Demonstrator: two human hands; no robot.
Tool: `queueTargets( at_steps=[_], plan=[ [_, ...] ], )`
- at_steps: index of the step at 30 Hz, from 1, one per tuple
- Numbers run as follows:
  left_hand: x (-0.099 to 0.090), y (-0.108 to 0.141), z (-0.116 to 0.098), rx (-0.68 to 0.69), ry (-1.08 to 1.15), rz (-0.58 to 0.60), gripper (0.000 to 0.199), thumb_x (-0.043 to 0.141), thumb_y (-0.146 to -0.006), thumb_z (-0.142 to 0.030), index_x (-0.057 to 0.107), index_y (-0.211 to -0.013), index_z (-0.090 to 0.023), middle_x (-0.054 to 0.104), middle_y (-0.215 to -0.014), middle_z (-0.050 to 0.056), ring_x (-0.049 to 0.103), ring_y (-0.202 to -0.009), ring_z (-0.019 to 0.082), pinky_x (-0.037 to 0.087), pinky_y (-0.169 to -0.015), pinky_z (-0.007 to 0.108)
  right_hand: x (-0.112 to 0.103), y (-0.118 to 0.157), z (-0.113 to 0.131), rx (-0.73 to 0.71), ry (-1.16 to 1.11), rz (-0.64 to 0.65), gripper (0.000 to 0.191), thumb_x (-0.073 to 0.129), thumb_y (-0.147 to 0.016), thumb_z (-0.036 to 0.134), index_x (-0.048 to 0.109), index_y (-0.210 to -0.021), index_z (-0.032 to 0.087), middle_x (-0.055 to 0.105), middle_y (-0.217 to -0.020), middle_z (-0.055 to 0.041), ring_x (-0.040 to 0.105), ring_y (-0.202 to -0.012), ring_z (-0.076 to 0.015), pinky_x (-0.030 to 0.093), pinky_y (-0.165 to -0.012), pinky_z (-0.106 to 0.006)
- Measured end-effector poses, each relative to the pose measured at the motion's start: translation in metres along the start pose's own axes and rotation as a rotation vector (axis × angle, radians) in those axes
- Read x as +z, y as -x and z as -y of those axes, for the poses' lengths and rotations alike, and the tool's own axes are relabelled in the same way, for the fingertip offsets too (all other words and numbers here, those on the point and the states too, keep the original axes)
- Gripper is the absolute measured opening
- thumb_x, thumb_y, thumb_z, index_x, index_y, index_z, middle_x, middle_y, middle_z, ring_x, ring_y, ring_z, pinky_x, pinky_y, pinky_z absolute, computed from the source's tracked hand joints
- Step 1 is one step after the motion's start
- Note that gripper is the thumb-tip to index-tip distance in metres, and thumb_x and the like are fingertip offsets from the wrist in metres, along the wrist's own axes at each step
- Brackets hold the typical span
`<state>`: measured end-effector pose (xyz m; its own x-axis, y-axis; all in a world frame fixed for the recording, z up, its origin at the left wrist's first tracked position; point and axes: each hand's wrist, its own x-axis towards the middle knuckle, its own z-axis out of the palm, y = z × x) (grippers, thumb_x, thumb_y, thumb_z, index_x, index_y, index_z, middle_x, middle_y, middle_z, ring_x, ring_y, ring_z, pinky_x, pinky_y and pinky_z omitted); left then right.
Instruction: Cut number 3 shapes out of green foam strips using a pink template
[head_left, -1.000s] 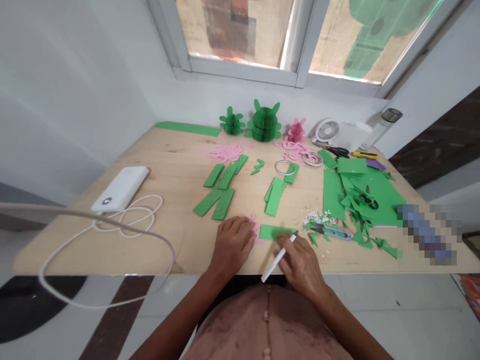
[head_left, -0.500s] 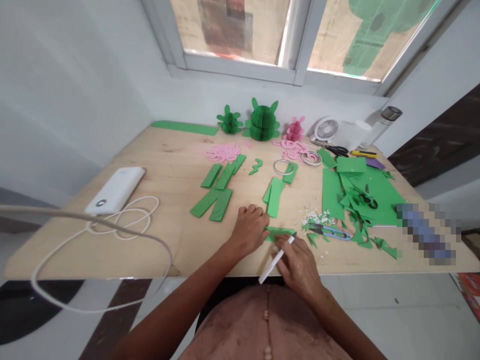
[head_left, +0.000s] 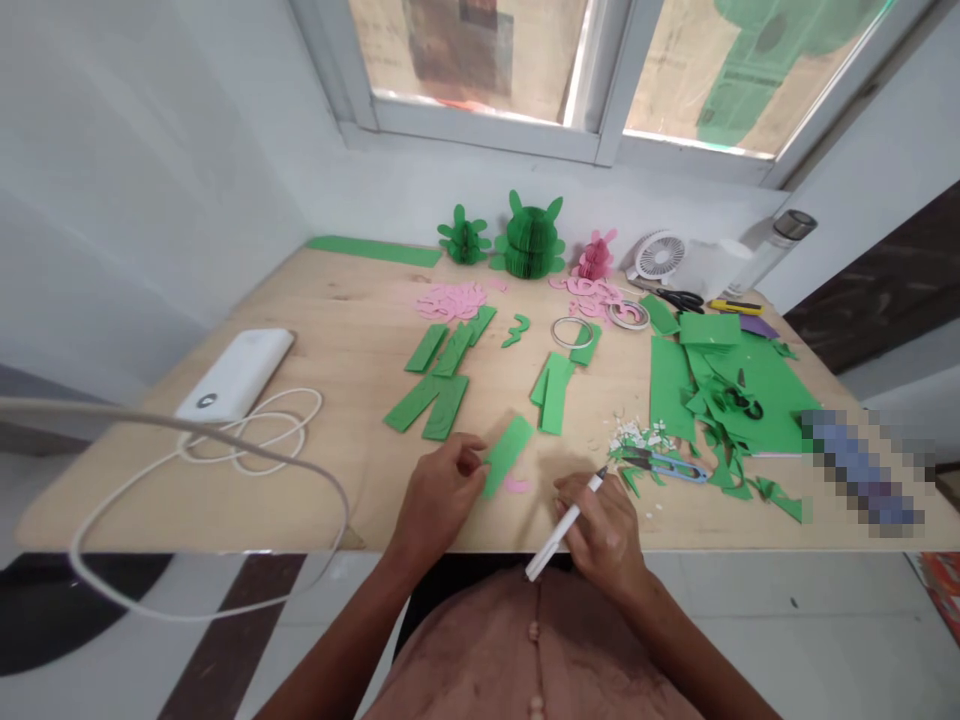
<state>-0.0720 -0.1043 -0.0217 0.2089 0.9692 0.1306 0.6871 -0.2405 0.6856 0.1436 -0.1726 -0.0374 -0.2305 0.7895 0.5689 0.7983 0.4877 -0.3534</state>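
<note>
My left hand [head_left: 448, 490] pinches the left edge of a green paper strip [head_left: 510, 452], which slants over the table's near part. Just right of the strip's lower end lies a small pink paper cutout [head_left: 517, 485]. My right hand [head_left: 600, 520] has a white pen [head_left: 555, 543] between its fingers, dark tip pointing up and away. Those fingers curl near the tabletop, apart from the strip. Beyond the hands lie several green strips [head_left: 555, 395] and a wavy green cutout [head_left: 516, 330].
Blue-handled thread snips [head_left: 675, 466] lie among paper scraps on the right, beside green sheets [head_left: 780, 400]. Paper figures [head_left: 529, 240], pink cutouts [head_left: 450, 300], tape rolls [head_left: 572, 333] and a small fan [head_left: 660, 257] are farther back. A white power bank [head_left: 236, 375] with a looped cable is left.
My left hand has moved left with the green strip, turning it from sideways to slanted. The pink cutout now shows. My right hand has come off the strip, still holding the pen.
</note>
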Motion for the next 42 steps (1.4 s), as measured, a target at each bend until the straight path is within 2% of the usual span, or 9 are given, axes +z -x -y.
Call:
queueTargets(
  at_steps=[1,4,7,10,19,24,29,36,42],
  plan=[
    [-0.001,0.006,0.005,-0.046,0.031,-0.077,0.019,0.052,-0.081,-0.024,0.058,-0.1,-0.022,0.065,-0.071,-0.004,0.064,-0.071,0.016,0.047,-0.07,0.028,0.002,-0.004,0.0,-0.003,0.015,0.021,0.014,0.049,-0.092,0.013,0.059,-0.097,0.021,0.072,-0.094,-0.0087,0.065,-0.082,-0.0218,0.045,-0.075,-0.037],
    [0.0,0.02,0.015,-0.073,-0.025,-0.179,0.021,0.049,-0.081,-0.023,0.058,-0.1,-0.022,0.066,-0.071,-0.002,0.065,-0.071,0.019,0.048,-0.072,0.031,0.01,-0.017,0.003,-0.039,0.046,0.112,0.013,0.049,-0.093,0.014,0.06,-0.094,0.02,0.069,-0.086,-0.0077,0.061,-0.078,-0.022,0.043,-0.071,-0.035],
    [0.005,0.025,0.018,-0.024,-0.139,-0.159,0.018,0.049,-0.081,-0.021,0.061,-0.094,-0.021,0.067,-0.07,0.0,0.065,-0.071,0.021,0.047,-0.075,0.035,0.019,-0.028,0.006,-0.095,0.105,0.238,0.016,0.049,-0.089,0.009,0.061,-0.093,0.019,0.066,-0.083,-0.007,0.058,-0.079,-0.0224,0.04,-0.071,-0.034],
    [0.008,0.024,0.019,-0.01,-0.184,-0.135,0.015,0.05,-0.083,-0.021,0.063,-0.091,-0.021,0.067,-0.069,0.002,0.065,-0.073,0.023,0.045,-0.078,0.038,0.026,-0.033,0.008,-0.14,0.181,0.301,0.018,0.05,-0.088,0.006,0.062,-0.095,0.019,0.064,-0.082,-0.0068,0.056,-0.079,-0.0221,0.038,-0.07,-0.034],
    [0.008,0.021,0.018,0.005,-0.181,-0.08,0.015,0.053,-0.085,-0.023,0.065,-0.094,-0.021,0.067,-0.067,0.0,0.065,-0.072,0.023,0.041,-0.082,0.04,0.028,-0.038,0.007,-0.258,0.271,0.342,0.02,0.047,-0.094,0.008,0.063,-0.104,0.017,0.062,-0.079,-0.0075,0.053,-0.075,-0.0226,0.036,-0.069,-0.035],
    [0.006,0.017,0.016,0.002,-0.133,-0.066,0.019,0.05,-0.086,-0.021,0.064,-0.099,-0.022,0.07,-0.072,0.0,0.066,-0.073,0.02,0.043,-0.083,0.037,0.028,-0.04,0.006,-0.272,0.28,0.344,0.019,0.047,-0.095,0.009,0.064,-0.098,0.017,0.062,-0.079,-0.0074,0.052,-0.074,-0.022,0.036,-0.068,-0.035],
    [0.005,0.013,0.016,-0.013,-0.089,-0.076,0.018,0.048,-0.086,-0.022,0.063,-0.096,-0.022,0.07,-0.071,-0.001,0.066,-0.073,0.02,0.045,-0.084,0.038,0.029,-0.038,0.006,-0.251,0.306,0.306,0.02,0.046,-0.096,0.01,0.064,-0.103,0.016,0.062,-0.077,-0.0065,0.051,-0.074,-0.0214,0.035,-0.067,-0.035],
    [0.005,0.015,0.018,-0.026,-0.061,-0.089,0.017,0.049,-0.085,-0.023,0.064,-0.093,-0.021,0.07,-0.071,0.0,0.066,-0.073,0.021,0.044,-0.086,0.041,0.025,-0.048,0.012,-0.311,0.363,0.356,0.015,0.052,-0.093,0.008,0.064,-0.097,0.017,0.06,-0.076,-0.0067,0.051,-0.075,-0.0223,0.035,-0.068,-0.035],
    [0.006,0.013,0.017,-0.035,-0.027,-0.095,0.015,0.051,-0.084,-0.022,0.064,-0.09,-0.022,0.071,-0.073,-0.001,0.066,-0.072,0.02,0.045,-0.086,0.039,0.027,-0.044,0.007,-0.293,0.34,0.282,0.018,0.048,-0.094,0.008,0.064,-0.092,0.017,0.059,-0.072,-0.0059,0.05,-0.071,-0.0209,0.035,-0.066,-0.034]
  ],
)
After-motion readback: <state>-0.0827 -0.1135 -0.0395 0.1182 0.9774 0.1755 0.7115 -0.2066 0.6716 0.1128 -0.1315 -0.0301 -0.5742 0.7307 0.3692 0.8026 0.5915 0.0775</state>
